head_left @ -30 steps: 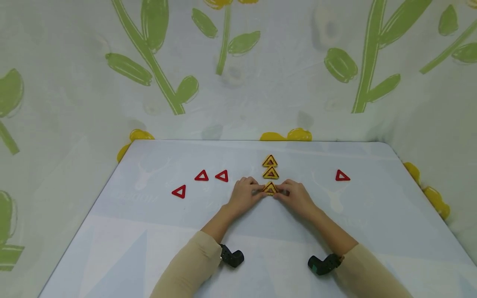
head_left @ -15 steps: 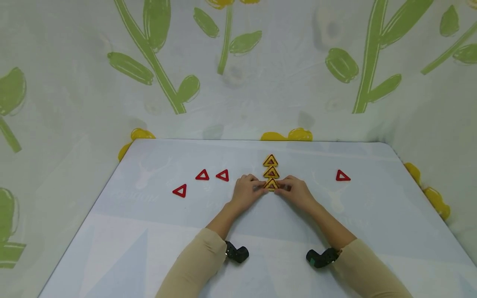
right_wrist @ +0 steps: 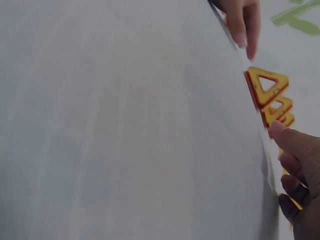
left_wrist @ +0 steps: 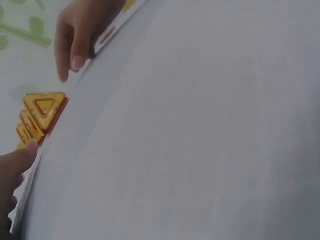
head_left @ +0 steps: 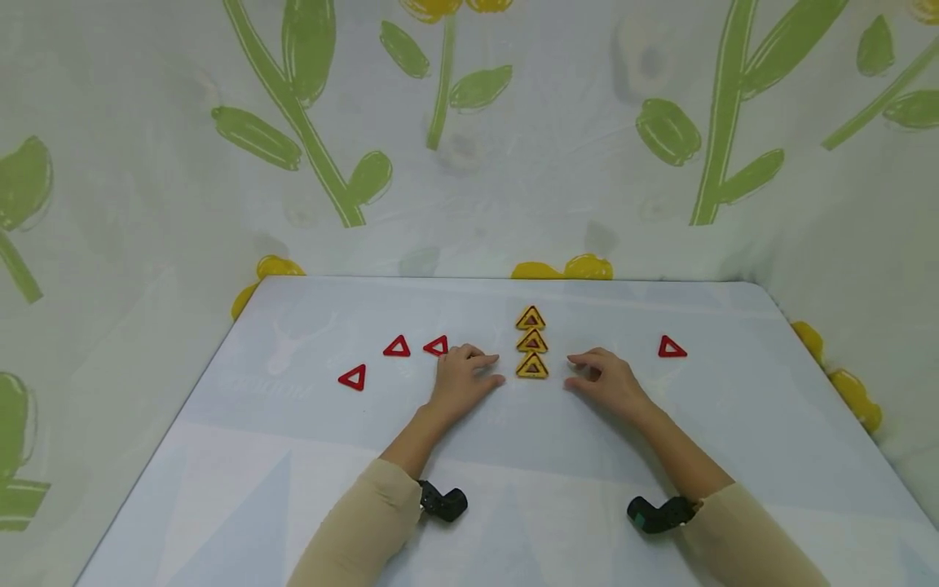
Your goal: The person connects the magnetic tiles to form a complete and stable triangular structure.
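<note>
Three yellow triangular pieces form a column in the head view: a far one, a middle one and a near one. In both wrist views, red edges show along the bottoms of these yellow triangle frames. To the left of the near piece, my left hand holds nothing, thumb and fingers spread apart. My right hand is to the right of it, also holding nothing, with a gap between thumb and fingers. Neither hand touches the column in the head view.
Red triangle frames lie on the white-blue table: one by my left fingers, others farther left, and one to the right. Behind the table's far edge hangs a leaf-patterned cloth.
Both hands pinched the near yellow piece and slid it away from me, up against the column. They have since let go and moved apart, left and right.
</note>
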`<state>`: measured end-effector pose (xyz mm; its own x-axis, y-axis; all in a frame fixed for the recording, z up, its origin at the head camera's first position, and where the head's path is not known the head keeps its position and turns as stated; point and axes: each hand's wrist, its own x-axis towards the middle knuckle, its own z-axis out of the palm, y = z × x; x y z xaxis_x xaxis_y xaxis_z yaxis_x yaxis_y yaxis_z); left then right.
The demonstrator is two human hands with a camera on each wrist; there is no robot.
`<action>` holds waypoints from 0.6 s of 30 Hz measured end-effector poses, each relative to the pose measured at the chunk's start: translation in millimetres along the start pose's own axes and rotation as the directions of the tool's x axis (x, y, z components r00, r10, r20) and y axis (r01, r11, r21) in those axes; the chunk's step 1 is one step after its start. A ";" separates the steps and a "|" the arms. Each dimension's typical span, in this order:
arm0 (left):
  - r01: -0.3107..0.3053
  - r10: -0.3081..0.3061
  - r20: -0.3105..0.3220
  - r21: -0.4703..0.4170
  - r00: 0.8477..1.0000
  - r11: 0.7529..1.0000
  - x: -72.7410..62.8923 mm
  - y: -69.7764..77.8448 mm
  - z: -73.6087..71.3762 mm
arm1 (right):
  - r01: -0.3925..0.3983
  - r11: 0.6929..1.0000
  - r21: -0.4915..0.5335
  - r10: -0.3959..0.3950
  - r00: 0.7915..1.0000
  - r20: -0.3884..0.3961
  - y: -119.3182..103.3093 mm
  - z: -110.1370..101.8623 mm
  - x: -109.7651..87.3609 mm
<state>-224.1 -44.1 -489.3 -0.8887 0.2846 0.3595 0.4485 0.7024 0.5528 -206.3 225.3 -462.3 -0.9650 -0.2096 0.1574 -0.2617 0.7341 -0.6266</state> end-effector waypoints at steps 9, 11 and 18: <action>0.079 -0.080 -0.117 -0.014 0.990 0.997 -6.5 -25.2 -25.2 | -0.059 0.997 -0.051 0.057 0.998 -0.030 19.1 -28.1 -8.8; 0.121 -0.121 -0.141 -0.013 0.983 0.993 -5.9 -30.5 -29.8 | -0.062 0.997 -0.055 0.059 0.996 -0.061 23.9 -34.0 -11.4; 0.241 -0.238 -0.139 0.005 0.961 0.971 -4.9 -46.6 -41.3 | -0.083 0.994 -0.073 0.070 0.984 -0.163 39.5 -54.3 -20.0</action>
<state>-236.7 -105.2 -485.8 -0.9477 0.0159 0.3187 0.2209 0.7534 0.6194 -198.1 293.5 -448.8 -0.9706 -0.0499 0.2356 -0.1816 0.7942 -0.5799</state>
